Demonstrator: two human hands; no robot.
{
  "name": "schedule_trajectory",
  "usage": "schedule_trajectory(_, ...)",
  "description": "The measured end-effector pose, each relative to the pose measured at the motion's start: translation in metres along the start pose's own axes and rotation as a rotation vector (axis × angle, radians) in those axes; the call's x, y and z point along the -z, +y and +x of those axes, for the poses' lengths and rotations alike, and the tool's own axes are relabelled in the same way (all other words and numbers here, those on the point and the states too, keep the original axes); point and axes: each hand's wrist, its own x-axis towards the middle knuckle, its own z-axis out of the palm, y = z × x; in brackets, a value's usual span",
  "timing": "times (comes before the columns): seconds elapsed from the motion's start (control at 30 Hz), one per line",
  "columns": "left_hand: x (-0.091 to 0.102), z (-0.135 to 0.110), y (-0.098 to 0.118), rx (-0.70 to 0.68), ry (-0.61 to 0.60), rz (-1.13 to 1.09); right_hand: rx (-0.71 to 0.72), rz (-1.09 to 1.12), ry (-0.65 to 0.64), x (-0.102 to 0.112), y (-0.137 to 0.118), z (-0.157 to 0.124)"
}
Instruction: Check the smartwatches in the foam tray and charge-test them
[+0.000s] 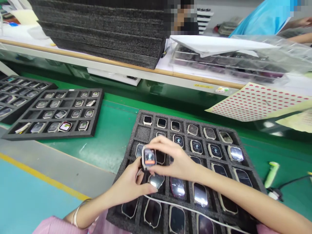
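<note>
A smartwatch (149,157) with a lit screen and an orange bar on it is held above the foam tray (142,133). My right hand (172,157) grips it by the edges between fingers and thumb. Just below and to its left, my left hand (133,183) has its fingers curled around a white cable (180,205), close against the watch's lower left side. A dark piece shows under the watch there; its form is mostly hidden. Several watch bodies without straps lie in the tray's compartments, such as a lit watch (196,146); my hands cover some of them.
Two more foam trays (97,112) with watches lie at the left on the green bench. A green-white stick (271,175) and a black plug lie at the right. Behind, a shelf carries stacked black foam (104,32) and clear plastic trays (219,63). A dotted sheet (260,102) hangs down.
</note>
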Motion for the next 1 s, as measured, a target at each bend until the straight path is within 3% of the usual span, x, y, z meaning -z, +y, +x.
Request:
schedule_trajectory(0.13,-0.003,-0.007,0.009,0.052,-0.068,0.079,-0.113,-0.196,0.142,0.001,0.031,0.032)
schedule_trajectory(0.27,-0.004,-0.014,0.007,0.063,-0.153,0.142,-0.198,-0.485,0.031,-0.010,0.053,0.047)
schedule_trajectory(0.4,-0.002,-0.015,-0.003,0.049,-0.147,0.152,-0.113,-0.576,-0.083,-0.013,0.028,0.040)
schedule_trajectory(0.53,-0.002,-0.014,-0.007,0.090,-0.105,0.098,-0.070,-0.739,-0.341,-0.020,-0.004,0.031)
schedule_trajectory(0.63,-0.004,-0.012,-0.006,0.166,-0.074,0.058,-0.092,-0.804,-0.432,-0.031,-0.006,0.033)
schedule_trajectory(0.73,-0.003,-0.011,-0.005,0.193,-0.033,0.054,-0.110,-0.733,-0.399,-0.033,0.005,0.038)
schedule_trajectory(0.83,-0.002,-0.011,-0.005,0.187,-0.021,0.029,-0.138,-0.617,-0.312,-0.019,0.016,0.037)
schedule_trajectory(0.93,0.000,-0.010,-0.005,0.152,-0.008,-0.011,-0.132,-0.347,-0.163,-0.001,0.013,0.028)
schedule_trajectory(1.0,0.001,-0.009,-0.006,0.132,-0.019,-0.042,-0.088,-0.182,-0.167,0.007,0.003,0.018)
